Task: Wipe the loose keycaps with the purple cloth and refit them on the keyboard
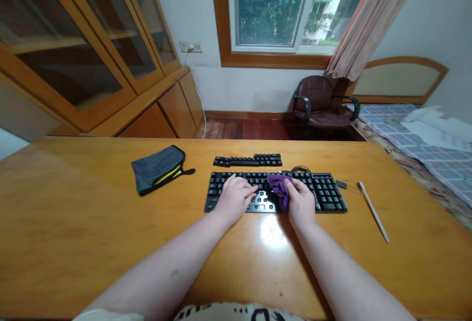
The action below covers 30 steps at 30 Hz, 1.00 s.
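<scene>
A black keyboard (324, 193) lies on the wooden desk (73, 222); several keys are missing from its middle, showing a pale bare plate. My left hand (235, 198) rests flat on the keyboard's left part, fingers spread over the keys. My right hand (301, 202) is closed on a crumpled purple cloth (278, 186) and presses it against the bare middle section. A row of loose black keycaps (248, 160) sits just behind the keyboard.
A dark grey pouch with a yellow stripe (157, 168) lies left of the keyboard. A thin pale stick (373, 210) lies to the right. Beyond the desk are a brown chair (319, 100), a bed (424, 144) and glass-door cabinets (92, 41).
</scene>
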Each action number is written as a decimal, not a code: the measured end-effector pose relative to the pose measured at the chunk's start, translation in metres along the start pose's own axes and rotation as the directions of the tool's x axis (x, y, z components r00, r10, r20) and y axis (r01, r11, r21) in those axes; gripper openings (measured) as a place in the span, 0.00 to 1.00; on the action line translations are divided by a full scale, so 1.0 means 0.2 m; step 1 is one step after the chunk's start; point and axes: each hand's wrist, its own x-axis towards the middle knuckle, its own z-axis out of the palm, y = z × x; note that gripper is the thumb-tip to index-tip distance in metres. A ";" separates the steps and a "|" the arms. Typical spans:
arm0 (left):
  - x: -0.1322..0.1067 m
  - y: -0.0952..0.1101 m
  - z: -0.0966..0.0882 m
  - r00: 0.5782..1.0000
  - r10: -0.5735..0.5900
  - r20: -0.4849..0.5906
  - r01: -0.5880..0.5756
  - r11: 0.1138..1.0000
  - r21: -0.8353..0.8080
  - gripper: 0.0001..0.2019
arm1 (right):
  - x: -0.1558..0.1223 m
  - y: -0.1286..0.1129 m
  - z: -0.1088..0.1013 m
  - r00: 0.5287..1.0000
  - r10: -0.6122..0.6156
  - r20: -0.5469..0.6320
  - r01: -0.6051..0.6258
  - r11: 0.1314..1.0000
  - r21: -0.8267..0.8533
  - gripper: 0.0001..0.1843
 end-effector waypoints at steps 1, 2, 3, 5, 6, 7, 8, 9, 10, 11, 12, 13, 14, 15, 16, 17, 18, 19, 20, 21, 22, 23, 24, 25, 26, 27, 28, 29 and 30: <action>0.00 0.00 0.01 1.000 0.002 -0.006 -0.002 1.000 0.008 0.09 | 0.00 0.00 0.00 1.000 0.001 -0.002 -0.001 1.000 0.004 0.14; 0.00 0.00 0.01 1.000 0.003 -0.010 -0.003 1.000 0.016 0.08 | 0.00 0.00 0.00 1.000 0.004 -0.002 -0.004 1.000 0.010 0.14; 0.00 0.00 0.01 1.000 0.002 -0.011 -0.002 1.000 0.022 0.07 | 0.00 0.01 0.00 1.000 0.008 0.001 -0.008 1.000 0.016 0.14; 0.00 0.01 0.01 1.000 -0.003 -0.015 0.003 1.000 0.029 0.06 | 0.00 0.01 0.00 1.000 0.018 0.008 -0.018 1.000 0.025 0.15; 0.00 0.01 0.01 1.000 -0.005 -0.016 0.006 1.000 0.030 0.06 | 0.00 0.01 0.00 1.000 0.023 0.010 -0.023 0.999 0.030 0.15; 0.00 0.01 0.01 1.000 -0.007 -0.018 0.008 0.999 0.031 0.06 | 0.00 0.01 0.00 1.000 0.026 0.011 -0.026 0.999 0.033 0.15; 0.00 0.01 0.02 1.000 -0.010 -0.021 0.011 0.999 0.031 0.05 | 0.00 0.01 0.00 1.000 0.026 0.012 -0.027 0.999 0.035 0.15; 0.00 0.01 0.02 1.000 -0.014 -0.024 0.015 0.999 0.033 0.05 | 0.00 0.01 0.00 1.000 0.027 0.014 -0.027 0.999 0.031 0.15; 0.00 0.01 0.02 0.999 -0.017 -0.028 0.018 0.999 0.035 0.05 | 0.00 0.01 0.00 1.000 0.025 0.017 -0.026 0.999 0.025 0.15; 0.00 0.02 0.02 0.999 -0.019 -0.031 0.020 0.999 0.040 0.05 | 0.00 0.01 0.00 1.000 0.023 0.020 -0.024 1.000 0.017 0.15; 0.00 0.02 0.02 0.999 -0.021 -0.035 0.023 0.999 0.045 0.05 | 0.00 0.00 0.00 1.000 0.021 0.024 -0.021 1.000 0.010 0.16; 0.00 0.02 0.02 0.999 -0.022 -0.038 0.024 0.998 0.051 0.05 | 0.00 0.00 0.00 1.000 0.018 0.025 -0.018 1.000 0.004 0.16; 0.00 0.02 0.02 0.999 -0.021 -0.039 0.023 0.998 0.059 0.05 | 0.00 0.00 0.00 1.000 0.016 0.026 -0.016 1.000 0.002 0.16; 0.00 0.03 0.02 0.999 -0.019 -0.040 0.022 0.997 0.069 0.04 | 0.00 0.00 0.00 1.000 0.013 0.024 -0.013 1.000 0.002 0.16; 0.00 0.03 0.02 0.999 -0.016 -0.042 0.019 0.996 0.082 0.04 | 0.00 0.00 0.00 1.000 0.010 0.022 -0.011 1.000 0.004 0.16; 0.00 0.04 0.01 0.999 -0.010 -0.042 0.014 0.995 0.098 0.05 | 0.00 0.00 0.00 1.000 0.010 0.021 -0.010 1.000 0.006 0.15; 0.00 0.04 0.01 0.999 0.001 -0.043 0.004 0.993 0.116 0.05 | 0.00 0.00 0.00 1.000 0.010 0.022 -0.010 1.000 0.006 0.15; 0.00 0.05 0.01 0.999 0.014 -0.044 -0.008 0.991 0.137 0.06 | -0.01 0.00 0.00 1.000 0.012 0.022 -0.012 1.000 0.004 0.15; -0.01 0.05 0.01 0.999 0.030 -0.045 -0.023 0.987 0.157 0.06 | -0.01 0.00 0.00 1.000 0.014 0.024 -0.014 1.000 -0.001 0.15; -0.01 0.06 0.01 0.998 0.046 -0.043 -0.038 0.983 0.177 0.07 | -0.01 -0.01 0.00 1.000 0.015 0.024 -0.015 1.000 -0.009 0.14; -0.01 0.07 0.01 0.997 0.062 -0.041 -0.053 0.980 0.194 0.07 | -0.01 -0.01 0.00 1.000 0.014 0.025 -0.014 1.000 -0.021 0.14; -0.01 0.07 0.01 0.996 0.075 -0.038 -0.066 0.976 0.207 0.07 | -0.01 -0.01 0.00 1.000 0.013 0.027 -0.012 0.999 -0.032 0.14; -0.01 0.07 0.01 0.996 0.085 -0.035 -0.076 0.973 0.217 0.07 | -0.01 -0.01 0.00 1.000 0.013 0.028 -0.012 0.999 -0.040 0.13; -0.01 0.08 0.02 0.995 0.092 -0.032 -0.083 0.971 0.223 0.07 | -0.01 -0.01 0.00 0.999 0.014 0.029 -0.013 0.999 -0.042 0.13; -0.01 0.08 0.02 0.995 0.099 -0.032 -0.089 0.970 0.226 0.07 | -0.01 -0.01 0.00 0.999 0.015 0.030 -0.014 0.999 -0.040 0.13; -0.01 0.07 0.02 0.994 0.104 -0.033 -0.093 0.969 0.229 0.07 | -0.01 -0.01 0.00 0.999 0.016 0.032 -0.015 0.999 -0.035 0.13; -0.01 0.07 0.02 0.993 0.109 -0.036 -0.098 0.968 0.232 0.07 | -0.01 -0.01 0.00 0.999 0.018 0.034 -0.017 0.999 -0.031 0.13; -0.01 0.07 0.03 0.993 0.115 -0.040 -0.102 0.967 0.234 0.07 | -0.01 -0.01 0.00 0.999 0.020 0.037 -0.019 0.999 -0.031 0.13; -0.02 0.07 0.03 0.992 0.121 -0.046 -0.107 0.966 0.236 0.07 | -0.01 -0.01 0.00 0.999 0.021 0.040 -0.020 0.999 -0.034 0.13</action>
